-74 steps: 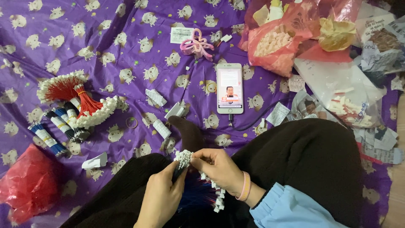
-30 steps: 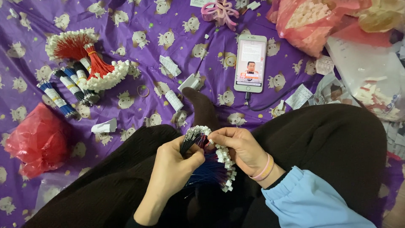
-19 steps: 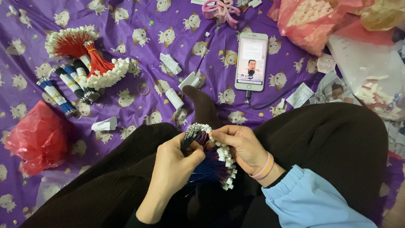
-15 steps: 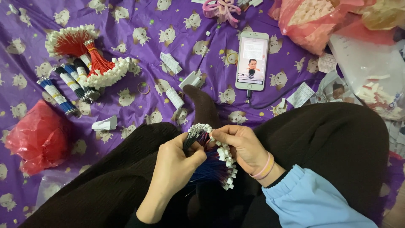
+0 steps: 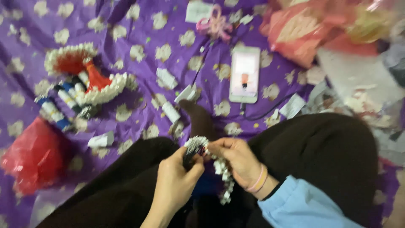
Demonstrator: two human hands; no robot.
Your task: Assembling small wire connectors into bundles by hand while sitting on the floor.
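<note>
The view is seen to have swung since the frame half a second earlier: the cloth and its contents now sit lower and further right, and the whole picture is motion-blurred. The hands themselves are held in the same arrangement over the lap as before, so the work on the piece is judged to be carrying on unchanged rather than finished or set down.

The small tassel-like ornament with a white beaded fringe and dark blue threads is held over the lap, between the black-clad knees. The left hand is closed around its dark lower bundle, fingers together and clamped on it. The right hand is pinched on the white fringe at the top, thumb and forefinger closed on it; a pink band is worn at that wrist. A strand of white beads hangs down below the right hand.

Counts, on the purple patterned cloth:
- One white smartphone with lit screen, cable attached.
- One pile of finished ornaments, red and blue with white fringes; individual count cannot be told through the blur.
- One crumpled red plastic bag at the left.
- One pink ribbon bow.
- Roughly five small white paper-wrapped pieces scattered between pile and phone.
</note>
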